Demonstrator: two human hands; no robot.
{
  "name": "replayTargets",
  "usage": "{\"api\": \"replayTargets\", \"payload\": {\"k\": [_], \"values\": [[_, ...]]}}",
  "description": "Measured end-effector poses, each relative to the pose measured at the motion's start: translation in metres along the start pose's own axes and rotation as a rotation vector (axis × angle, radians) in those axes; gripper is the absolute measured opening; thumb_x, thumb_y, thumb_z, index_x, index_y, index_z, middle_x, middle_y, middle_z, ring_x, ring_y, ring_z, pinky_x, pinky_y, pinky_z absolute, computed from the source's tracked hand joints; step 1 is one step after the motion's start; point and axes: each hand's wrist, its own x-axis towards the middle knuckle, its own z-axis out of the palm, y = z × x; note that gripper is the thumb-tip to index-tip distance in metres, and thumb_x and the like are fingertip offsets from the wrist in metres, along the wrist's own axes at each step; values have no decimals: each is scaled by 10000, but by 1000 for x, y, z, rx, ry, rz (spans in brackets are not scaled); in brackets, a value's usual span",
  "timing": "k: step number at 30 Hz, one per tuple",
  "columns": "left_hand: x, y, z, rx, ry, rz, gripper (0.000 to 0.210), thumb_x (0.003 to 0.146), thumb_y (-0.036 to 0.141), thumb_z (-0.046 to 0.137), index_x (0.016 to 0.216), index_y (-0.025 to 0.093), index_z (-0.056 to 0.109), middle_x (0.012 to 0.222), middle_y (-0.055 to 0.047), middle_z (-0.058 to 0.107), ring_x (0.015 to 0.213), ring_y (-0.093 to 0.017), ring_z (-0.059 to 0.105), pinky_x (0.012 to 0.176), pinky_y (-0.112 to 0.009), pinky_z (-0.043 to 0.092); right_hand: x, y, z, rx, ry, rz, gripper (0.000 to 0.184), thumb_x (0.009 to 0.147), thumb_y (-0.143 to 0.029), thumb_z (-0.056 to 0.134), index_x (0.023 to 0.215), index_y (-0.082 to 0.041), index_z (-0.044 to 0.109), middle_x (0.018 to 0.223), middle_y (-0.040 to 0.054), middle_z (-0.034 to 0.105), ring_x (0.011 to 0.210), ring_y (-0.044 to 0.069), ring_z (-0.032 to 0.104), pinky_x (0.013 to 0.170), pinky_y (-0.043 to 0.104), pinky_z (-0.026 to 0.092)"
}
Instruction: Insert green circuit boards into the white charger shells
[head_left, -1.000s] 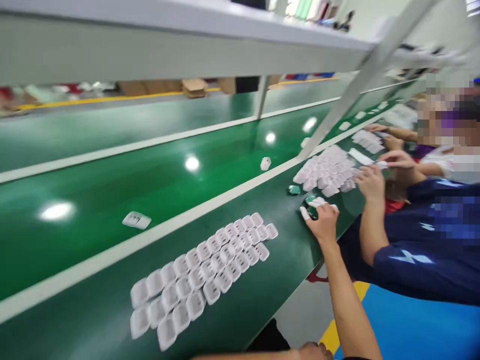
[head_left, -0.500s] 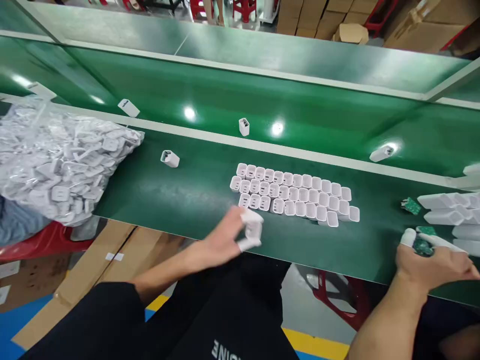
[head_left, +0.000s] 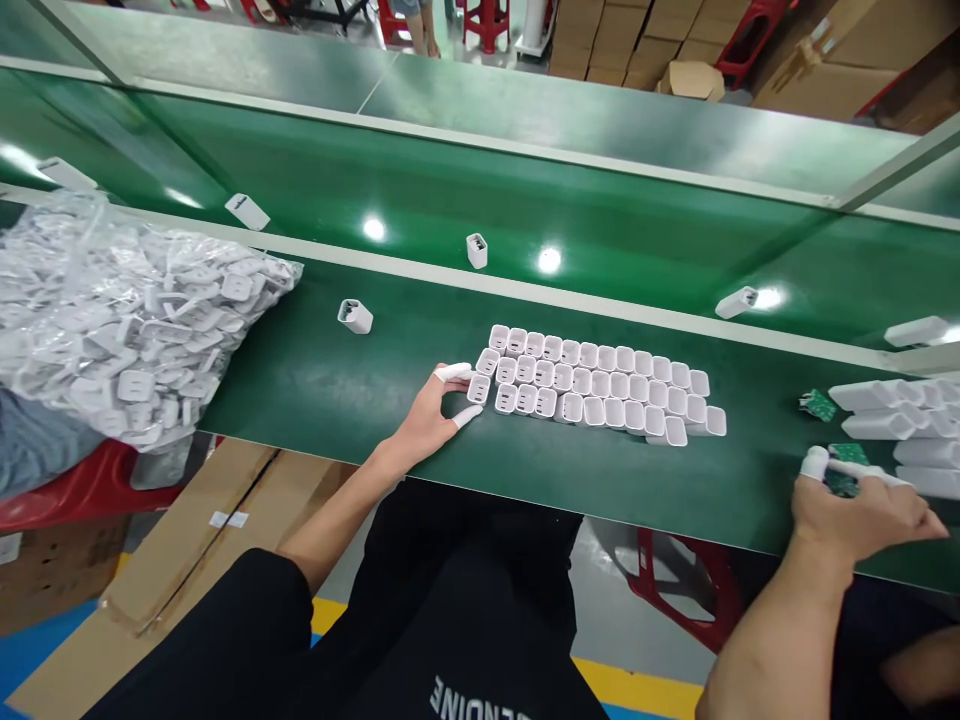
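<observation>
My left hand [head_left: 429,418], white cots on thumb and forefinger, pinches a white charger housing [head_left: 478,389] from its left side. That housing stands upright, open side up, at the left end of several rows of similar housings [head_left: 592,384] on the green bench; slots show in the bottoms of some. Far to the right, my right hand [head_left: 859,515], also in finger cots, is closed around a green circuit board [head_left: 841,486], partly hidden by the fingers. Just beyond it lies another circuit board [head_left: 816,404], beside stacked white housings [head_left: 874,398].
A clear plastic bag of white parts [head_left: 135,320] fills the left of the green bench [head_left: 315,400]. A single housing [head_left: 355,316] lies between bag and rows. Several more rest along the back ledge, one housing [head_left: 477,251] near the middle. Cardboard boxes [head_left: 217,540] stand below at left.
My left hand has brought its housing leftward and up to the left end of the rows, setting it beside them. My right hand stays at the circuit board, nearly unmoved.
</observation>
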Motion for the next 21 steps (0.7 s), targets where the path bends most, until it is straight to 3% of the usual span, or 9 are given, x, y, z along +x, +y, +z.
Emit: {"api": "replayTargets", "payload": {"k": [4, 7, 10, 14, 18, 21], "values": [[3, 3, -7, -40, 62, 32, 630, 968, 386, 850, 1500, 266, 537, 1399, -114, 643, 1268, -257, 739, 1141, -497, 644, -3, -15, -6, 95, 134, 104, 459, 748, -655, 564, 952, -360, 851, 919, 319, 686, 1072, 586, 676, 822, 727, 235], [32, 7, -17, -41, 150, 8, 431, 1053, 456, 697, 1407, 238, 585, 1277, -103, 691, 1199, -248, 744, 1077, -472, 632, -3, -21, -9, 97, 142, 109, 498, 775, -671, 520, 978, -368, 859, 928, 328, 687, 1086, 599, 684, 832, 727, 228], [83, 16, -29, 80, -26, -113, 365, 1028, 457, 703, 1293, 208, 681, 1239, -93, 729, 1097, -222, 718, 989, -410, 597, -1, -27, -15, 72, 101, 129, 455, 776, -651, 526, 950, -362, 831, 921, 300, 677, 1100, 596, 683, 843, 721, 259], [147, 24, -35, 62, -267, -186, 482, 912, 487, 816, 1266, 170, 731, 1037, -56, 730, 865, -172, 631, 808, -333, 525, 3, -38, -29, 48, 73, 106, 329, 782, -621, 602, 756, -310, 707, 808, 217, 610, 1004, 551, 674, 837, 685, 343], [169, 16, -27, -134, -301, -176, 538, 741, 499, 923, 1130, 164, 765, 880, -13, 691, 799, -165, 614, 785, -324, 507, 1, -46, -44, 37, 94, 28, 402, 851, -639, 635, 692, -270, 622, 754, 121, 578, 891, 422, 655, 862, 592, 432], [164, 2, -17, -198, -198, -167, 501, 724, 523, 905, 1062, 189, 745, 787, 10, 664, 737, -168, 590, 716, -315, 482, -3, -50, -51, 22, 117, -15, 390, 910, -593, 657, 713, -258, 628, 762, 95, 599, 827, 340, 624, 859, 523, 443]]}}
